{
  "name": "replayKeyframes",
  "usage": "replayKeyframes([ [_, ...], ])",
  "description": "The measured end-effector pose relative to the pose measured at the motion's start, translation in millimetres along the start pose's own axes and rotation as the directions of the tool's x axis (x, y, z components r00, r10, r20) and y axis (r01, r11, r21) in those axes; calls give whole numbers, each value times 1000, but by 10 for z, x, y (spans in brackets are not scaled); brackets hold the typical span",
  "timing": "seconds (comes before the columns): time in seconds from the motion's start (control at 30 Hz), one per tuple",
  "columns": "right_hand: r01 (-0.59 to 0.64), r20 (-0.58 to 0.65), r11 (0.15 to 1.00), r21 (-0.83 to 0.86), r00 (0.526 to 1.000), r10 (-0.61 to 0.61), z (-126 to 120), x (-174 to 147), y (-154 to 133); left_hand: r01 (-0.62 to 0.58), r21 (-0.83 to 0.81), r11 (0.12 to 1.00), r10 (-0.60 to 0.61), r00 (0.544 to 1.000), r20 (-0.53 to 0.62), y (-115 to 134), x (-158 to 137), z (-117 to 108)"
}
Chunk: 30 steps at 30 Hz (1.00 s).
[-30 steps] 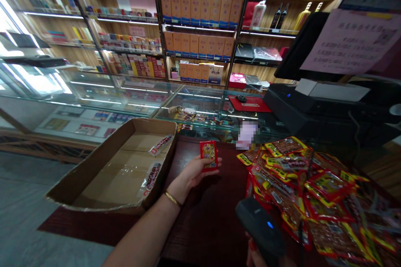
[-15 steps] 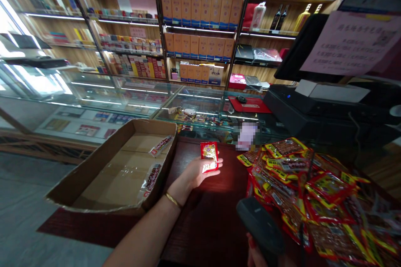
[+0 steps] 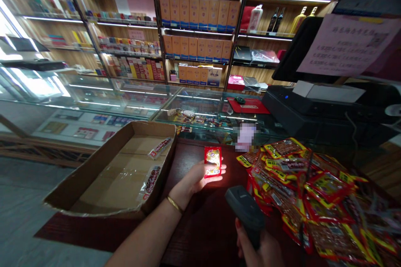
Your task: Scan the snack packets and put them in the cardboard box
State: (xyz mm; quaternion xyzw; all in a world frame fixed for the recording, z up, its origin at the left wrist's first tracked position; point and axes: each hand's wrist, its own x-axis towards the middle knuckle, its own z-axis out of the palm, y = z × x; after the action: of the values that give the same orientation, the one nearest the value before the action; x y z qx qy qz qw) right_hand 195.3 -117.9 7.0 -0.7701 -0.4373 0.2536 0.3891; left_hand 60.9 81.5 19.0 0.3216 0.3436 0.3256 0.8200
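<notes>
A small red and gold snack packet (image 3: 213, 159) lies across the fingers of my left hand (image 3: 200, 177), with the thumb pressed over it. Bright light falls on the packet and the fingertips. My right hand (image 3: 255, 246) is wrapped round the handle of a dark barcode scanner (image 3: 246, 208), whose head points toward the packet. The scanner and packet are apart. Just right of the scanner lies a heap of red and yellow snack packets (image 3: 291, 192). Left of my left hand stands a shallow cardboard box (image 3: 109, 187) holding two clear-wrapped snack sticks (image 3: 152, 181).
Beyond the dark wooden counter (image 3: 184, 150) runs a glass display case (image 3: 200, 104). A monitor with a paper sheet (image 3: 347, 46) and a black till (image 3: 300, 112) stand at the right. A mouse (image 3: 239, 100) rests on a red mat. Stocked shelves (image 3: 200, 31) line the back wall.
The scanner in my right hand has moved up and left, nearer the packet. My left hand with the packet has shifted slightly right and down in view.
</notes>
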Motion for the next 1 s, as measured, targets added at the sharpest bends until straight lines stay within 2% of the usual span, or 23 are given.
replayKeyframes([
  [0.13,20,-11,999,-33,1000,-20,26,57,48,5,-2,1000,-5,1000,15,-10,-4,8],
  [0.3,18,114,1000,-22,993,-15,30,149,88,-1,-7,1000,2,999,39,-15,-11,5],
  [0.37,22,130,999,-26,991,-18,34,176,72,6,-4,1000,-6,999,42,-24,-12,11],
  [0.8,29,127,995,-96,992,-17,31,217,-54,29,27,999,-30,997,69,7,-117,127],
  [1.0,12,30,984,-180,1000,-7,-39,67,-106,65,33,997,-66,996,60,-23,-73,94],
])
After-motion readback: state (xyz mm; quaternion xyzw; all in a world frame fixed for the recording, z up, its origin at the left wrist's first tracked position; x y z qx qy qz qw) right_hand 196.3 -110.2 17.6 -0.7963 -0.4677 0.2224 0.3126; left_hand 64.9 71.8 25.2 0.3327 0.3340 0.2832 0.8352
